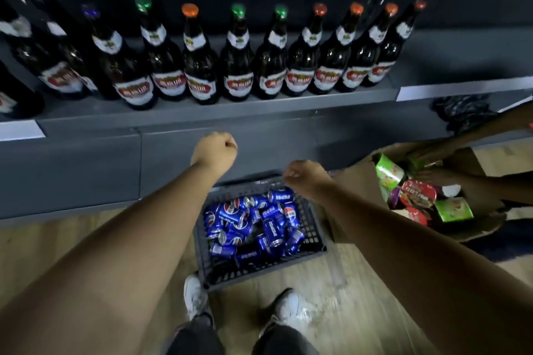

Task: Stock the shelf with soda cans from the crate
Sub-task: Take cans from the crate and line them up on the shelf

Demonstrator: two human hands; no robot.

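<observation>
A grey plastic crate point(315, 228) stands on the wooden floor in front of my feet. Several blue soda cans point(272, 225) lie jumbled inside it. My left hand point(215, 148) is curled into a fist above and beyond the crate, in front of the dark shelf front point(259, 108), and nothing shows in it. My right hand point(307, 179) hovers at the crate's far rim, its fingers curled with no can visible in them.
Several dark glass bottles point(199, 66) with coloured caps fill the shelf. To the right, a cardboard box point(473, 204) of noodle cups sits on the floor with another person's hands point(432, 174) in it. My white shoes point(194, 295) stand just behind the crate.
</observation>
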